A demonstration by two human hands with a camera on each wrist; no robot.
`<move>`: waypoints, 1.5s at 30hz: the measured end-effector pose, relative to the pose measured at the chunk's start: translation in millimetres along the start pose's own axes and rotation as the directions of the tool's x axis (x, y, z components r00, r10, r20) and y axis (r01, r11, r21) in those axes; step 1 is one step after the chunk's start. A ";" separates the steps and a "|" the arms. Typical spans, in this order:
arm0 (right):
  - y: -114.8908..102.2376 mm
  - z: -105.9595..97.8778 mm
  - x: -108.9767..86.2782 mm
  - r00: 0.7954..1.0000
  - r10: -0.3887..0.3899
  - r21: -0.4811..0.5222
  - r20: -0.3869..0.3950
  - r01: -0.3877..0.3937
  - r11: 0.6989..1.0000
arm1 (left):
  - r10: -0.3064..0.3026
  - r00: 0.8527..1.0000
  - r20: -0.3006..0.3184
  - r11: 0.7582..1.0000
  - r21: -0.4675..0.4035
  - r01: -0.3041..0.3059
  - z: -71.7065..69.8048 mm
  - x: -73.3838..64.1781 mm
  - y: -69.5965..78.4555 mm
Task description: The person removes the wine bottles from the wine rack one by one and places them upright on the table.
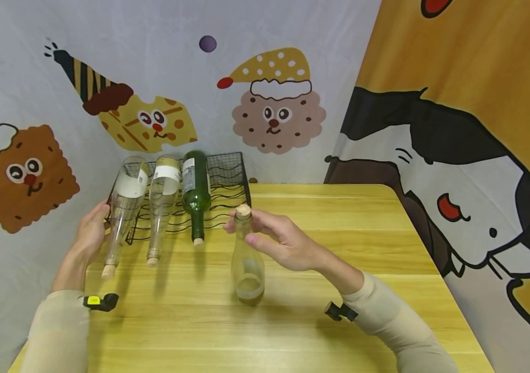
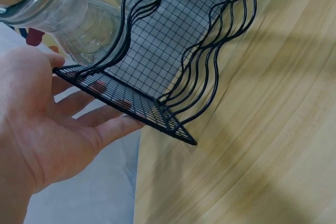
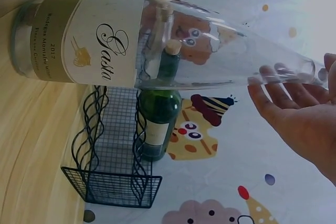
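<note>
A clear glass wine bottle (image 1: 248,264) with a cork in its neck stands upright on the wooden table; the right wrist view shows its cream label. My right hand (image 1: 283,241) is around its neck, fingers loosely extended behind the glass and thumb on the near side. At the left, my left hand (image 1: 89,233) rests against the end of a black wire wine rack (image 2: 123,100). Its extended fingers show through the mesh from outside. Two clear bottles (image 1: 127,207) (image 1: 156,223) and a green bottle (image 1: 196,197), all corked, lie in the rack with necks toward me.
Wavy wire slots (image 1: 227,194) of the rack lie right of the green bottle. The wooden tabletop (image 1: 339,217) extends to the right. Behind it hangs a cartoon-printed cloth (image 1: 162,67).
</note>
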State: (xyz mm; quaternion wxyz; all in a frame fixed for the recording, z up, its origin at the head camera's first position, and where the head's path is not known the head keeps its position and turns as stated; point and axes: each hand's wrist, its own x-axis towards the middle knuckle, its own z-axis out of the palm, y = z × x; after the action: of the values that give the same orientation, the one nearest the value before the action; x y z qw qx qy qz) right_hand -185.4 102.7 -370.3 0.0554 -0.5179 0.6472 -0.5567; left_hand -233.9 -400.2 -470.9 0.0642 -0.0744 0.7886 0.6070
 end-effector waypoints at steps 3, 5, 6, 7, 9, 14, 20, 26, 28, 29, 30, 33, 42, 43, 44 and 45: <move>-1.4 1.1 1.8 1.000 0.011 0.013 -0.003 -0.011 1.000 | 0.002 1.000 0.003 1.000 -0.003 -0.002 -0.4 0.8 -0.9; -2.4 1.5 2.8 1.000 0.021 0.018 -0.001 -0.021 1.000 | 0.003 1.000 0.005 1.000 0.002 -0.003 -0.6 1.2 -1.4; -2.8 1.5 3.1 1.000 0.028 0.016 -0.001 -0.028 0.999 | 0.002 1.000 0.005 1.000 0.006 -0.002 -0.6 1.4 -1.6; -3.4 1.4 3.3 0.999 0.034 0.011 -0.001 -0.034 0.999 | 0.002 1.000 0.006 1.000 0.010 -0.002 -0.6 1.5 -1.7; -4.6 1.1 3.5 0.999 0.048 0.004 0.001 -0.048 0.999 | -0.001 1.000 0.007 1.000 0.016 0.000 -0.6 1.7 -1.8; -5.4 0.0 4.3 0.998 0.066 -0.018 0.015 -0.066 0.998 | 0.005 1.000 0.005 1.000 0.027 -0.005 -0.3 1.8 -2.4; -6.4 -1.1 5.5 0.997 0.077 -0.061 0.020 -0.076 0.995 | 0.001 1.000 0.001 1.000 0.024 -0.001 -0.7 2.0 -2.8; -8.9 -2.7 7.1 0.996 0.083 -0.097 0.031 -0.080 0.992 | -0.009 1.000 -0.004 1.000 0.009 0.009 -0.9 1.0 -1.9; -8.8 -3.0 7.3 0.996 0.084 -0.102 0.031 -0.081 0.992 | -0.008 1.000 -0.006 1.000 0.005 0.008 -0.9 0.1 -1.2; -9.2 -2.9 7.4 0.996 0.086 -0.104 0.030 -0.082 0.991 | -0.007 1.000 -0.006 1.000 0.002 0.007 -1.0 -0.1 -1.1; -9.2 -2.8 7.5 0.996 0.086 -0.106 0.029 -0.083 0.991 | -0.008 1.000 -0.007 1.000 -0.002 0.008 -0.9 -0.3 -0.9; -9.6 -2.2 7.4 0.996 0.081 -0.119 0.026 -0.077 0.990 | -0.006 1.000 -0.005 1.000 -0.009 0.006 -0.7 -0.5 -1.0; -10.2 0.4 6.9 0.999 0.050 -0.137 -0.007 -0.050 0.989 | -0.005 1.000 -0.012 1.000 0.012 0.005 0.3 0.3 -0.3; -10.2 0.5 6.7 0.999 0.048 -0.137 -0.012 -0.049 0.989 | -0.005 1.000 -0.013 1.000 0.013 0.005 0.2 0.6 -0.4; -9.9 0.3 6.2 0.999 0.044 -0.141 -0.015 -0.046 0.989 | -0.006 1.000 -0.013 1.000 0.014 0.006 0.0 1.0 -0.6; -9.6 -0.1 5.7 0.999 0.040 -0.144 -0.019 -0.042 0.989 | -0.007 1.000 -0.013 1.000 0.014 0.008 -0.2 1.3 -0.8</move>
State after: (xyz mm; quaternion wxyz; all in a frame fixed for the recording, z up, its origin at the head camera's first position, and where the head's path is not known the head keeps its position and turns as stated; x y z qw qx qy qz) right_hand -182.2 100.1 -359.9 0.0241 -0.5026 0.6968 -0.5111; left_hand -235.0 -400.6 -471.9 0.0618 -0.0810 0.7929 0.6008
